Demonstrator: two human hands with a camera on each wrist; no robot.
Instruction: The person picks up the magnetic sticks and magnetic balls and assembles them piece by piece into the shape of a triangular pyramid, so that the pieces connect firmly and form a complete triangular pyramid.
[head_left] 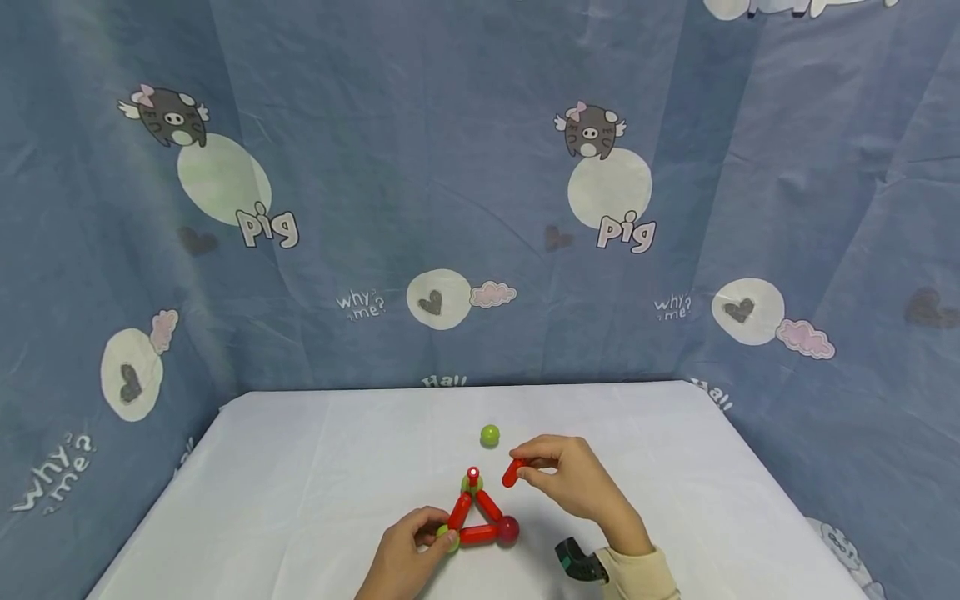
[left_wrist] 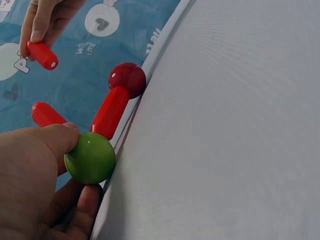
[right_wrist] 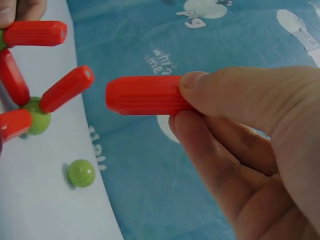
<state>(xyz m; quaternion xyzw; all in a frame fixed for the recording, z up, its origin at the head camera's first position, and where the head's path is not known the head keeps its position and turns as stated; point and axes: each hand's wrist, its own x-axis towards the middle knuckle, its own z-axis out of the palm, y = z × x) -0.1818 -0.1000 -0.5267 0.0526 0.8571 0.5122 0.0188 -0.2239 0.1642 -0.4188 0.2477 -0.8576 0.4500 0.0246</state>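
Note:
My left hand (head_left: pixel 405 552) grips a green ball (left_wrist: pixel 91 159) at the near left corner of a triangle of red rods on the table. A dark red ball (head_left: pixel 507 530) forms the right corner, joined by a red rod (head_left: pixel 478 535). Another green ball (right_wrist: pixel 38 116) marks the far corner, with a rod (right_wrist: pixel 67 90) standing up from it. In the right wrist view, a further rod (right_wrist: pixel 35 33) sticks out from the ball at my left hand. My right hand (head_left: pixel 573 475) pinches a loose red rod (right_wrist: pixel 145 95) between thumb and fingers, above the table and apart from the triangle.
A loose green ball (head_left: pixel 490 435) lies beyond the triangle on the white-covered table (head_left: pixel 300 467). Blue printed cloth (head_left: pixel 465 200) hangs behind and at both sides. A black device (head_left: pixel 579 560) sits at my right wrist, by the sleeve (head_left: pixel 637 573).

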